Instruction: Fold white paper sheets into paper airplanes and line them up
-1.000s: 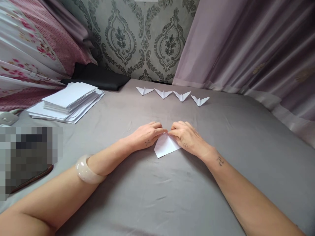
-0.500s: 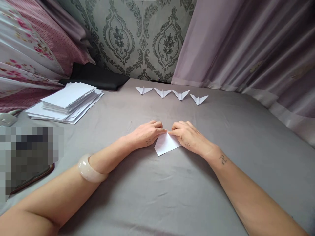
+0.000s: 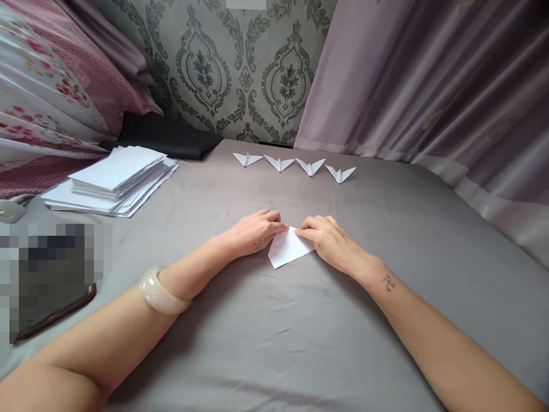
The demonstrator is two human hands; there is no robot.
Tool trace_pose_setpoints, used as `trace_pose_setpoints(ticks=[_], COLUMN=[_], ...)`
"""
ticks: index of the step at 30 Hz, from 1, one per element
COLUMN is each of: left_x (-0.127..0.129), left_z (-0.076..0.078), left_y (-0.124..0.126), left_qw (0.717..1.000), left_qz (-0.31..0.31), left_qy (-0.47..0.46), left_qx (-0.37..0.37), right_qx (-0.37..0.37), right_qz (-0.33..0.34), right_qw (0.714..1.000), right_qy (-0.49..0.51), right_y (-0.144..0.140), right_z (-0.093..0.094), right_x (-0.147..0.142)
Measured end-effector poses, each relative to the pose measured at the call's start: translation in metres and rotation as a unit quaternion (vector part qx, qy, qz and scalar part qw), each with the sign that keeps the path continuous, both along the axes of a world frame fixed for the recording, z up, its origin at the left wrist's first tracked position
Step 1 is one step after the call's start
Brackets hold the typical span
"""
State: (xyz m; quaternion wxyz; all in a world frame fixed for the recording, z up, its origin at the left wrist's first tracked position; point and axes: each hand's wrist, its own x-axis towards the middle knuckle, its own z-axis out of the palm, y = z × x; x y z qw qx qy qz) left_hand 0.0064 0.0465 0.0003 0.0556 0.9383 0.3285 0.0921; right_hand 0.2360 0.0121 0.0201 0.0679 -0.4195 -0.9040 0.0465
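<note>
A folded sheet of white paper (image 3: 290, 250) lies on the grey cloth in front of me, its pointed flap toward me at the lower left. My left hand (image 3: 257, 232) grips its far left edge, thumb on the top and fingers curled. At the far right edge my right hand (image 3: 330, 240) pinches the same paper, its thumb near the left thumb. The far edge of the sheet is partly hidden by the fingers. Beyond the hands, several folded paper planes (image 3: 309, 166) stand in a row with their wings spread.
A stack of white paper (image 3: 118, 169) lies at the far left, in front of a black cloth (image 3: 169, 136). At the near left is a dark, brown-edged object (image 3: 60, 315), mostly blurred out. Curtains (image 3: 412, 86) hang along the right, and a patterned wall (image 3: 244, 63) rises behind.
The thumbs have moved slightly apart along the paper's far edge, showing more of it between them. Both hands still hold the sheet. The view has shifted a little.
</note>
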Motion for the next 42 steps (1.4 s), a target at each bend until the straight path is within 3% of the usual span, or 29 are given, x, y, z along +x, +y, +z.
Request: trace_pose_setpoints(ticks=[18, 25, 31, 37, 42], left_x=[0.001, 0.001, 0.017, 0.028, 0.027], left_z=[-0.001, 0.000, 0.000, -0.006, -0.005], left_y=[0.001, -0.002, 0.007, 0.014, 0.013], left_qw=[1.000, 0.999, 0.983, 0.959, 0.950], left_qz=[0.007, 0.004, 0.089, 0.126, 0.118], left_qy=[-0.005, -0.035, -0.129, -0.191, -0.208], left_qx=[-0.013, -0.004, -0.095, -0.166, -0.203], right_qx=[0.043, 0.039, -0.010, -0.096, -0.156], right_qz=[-0.091, -0.112, -0.146, -0.187, -0.278], right_qw=[0.994, 0.993, 0.987, 0.964, 0.900], right_qy=[-0.043, -0.017, 0.067, 0.163, 0.298], right_y=[-0.025, -0.037, -0.035, -0.008, 0.006], right_z=[-0.003, -0.005, -0.008, -0.004, -0.014], right_x=[0.019, 0.034, 0.042, 0.047, 0.039])
